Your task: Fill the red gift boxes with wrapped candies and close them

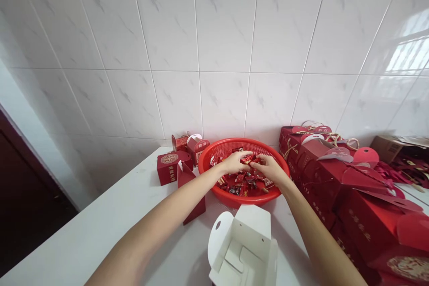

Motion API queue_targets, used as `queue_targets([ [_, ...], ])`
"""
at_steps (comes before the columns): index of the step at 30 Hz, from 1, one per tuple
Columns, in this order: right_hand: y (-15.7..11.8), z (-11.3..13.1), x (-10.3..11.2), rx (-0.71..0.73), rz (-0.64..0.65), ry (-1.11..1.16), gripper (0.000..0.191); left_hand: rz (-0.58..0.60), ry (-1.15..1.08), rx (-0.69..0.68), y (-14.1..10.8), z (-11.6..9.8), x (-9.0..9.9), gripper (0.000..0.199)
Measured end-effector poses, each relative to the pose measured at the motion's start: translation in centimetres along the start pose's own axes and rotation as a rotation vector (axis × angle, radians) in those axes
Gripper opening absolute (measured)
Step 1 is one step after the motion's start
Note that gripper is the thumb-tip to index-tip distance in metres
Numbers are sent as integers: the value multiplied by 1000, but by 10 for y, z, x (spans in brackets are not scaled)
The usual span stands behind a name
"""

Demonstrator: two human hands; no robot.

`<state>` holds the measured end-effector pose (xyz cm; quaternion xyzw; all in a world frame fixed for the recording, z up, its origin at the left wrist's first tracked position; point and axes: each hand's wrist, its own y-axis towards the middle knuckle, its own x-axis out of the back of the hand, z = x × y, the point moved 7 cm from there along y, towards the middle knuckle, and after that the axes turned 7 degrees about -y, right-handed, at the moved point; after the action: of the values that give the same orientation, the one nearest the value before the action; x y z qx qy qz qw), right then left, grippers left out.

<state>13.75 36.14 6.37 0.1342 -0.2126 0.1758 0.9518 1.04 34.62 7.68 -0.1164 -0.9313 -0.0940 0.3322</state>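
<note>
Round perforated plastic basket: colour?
Bright red round perforated plastic basket; shows best in the head view, the only one.

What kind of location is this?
Probably a home or small-workshop packing spot: tiled wall, red basket of wrapped sweets, and stacked red gift boxes beside an open box.

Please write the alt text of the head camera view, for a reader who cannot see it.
Left hand and right hand reach among wrapped sweets in a red plastic basket on a white table. An open box, white inside, stands in front; red boxes are piled at right, a few more at left.
</note>
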Motion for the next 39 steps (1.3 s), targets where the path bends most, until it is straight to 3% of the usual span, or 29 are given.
queue_targets([
  [6, 4, -12, 16, -20, -182, 18, 17, 24, 207, 160, -5, 10, 0, 59],
  [9, 2, -15, 18, -20, -219, 22, 18, 107, 345, 241, -14, 15, -5, 45],
  [15, -3, -13, 16, 3, -217, 21, 18, 381, 546, 304, -27, 13, -29, 75],
  [27, -3, -14, 10, -6, -129, -16, 6, 490, 548, 258, -35, 2, -50, 18],
  [32, -3, -14, 7, -20, -104, -34, 7, 437, 545, 224, -34, 2, -46, 12],
  [39, -10, -9, 5, -71, -59, -28, 6, 32, 541, 88, -28, -17, -14, 33],
])
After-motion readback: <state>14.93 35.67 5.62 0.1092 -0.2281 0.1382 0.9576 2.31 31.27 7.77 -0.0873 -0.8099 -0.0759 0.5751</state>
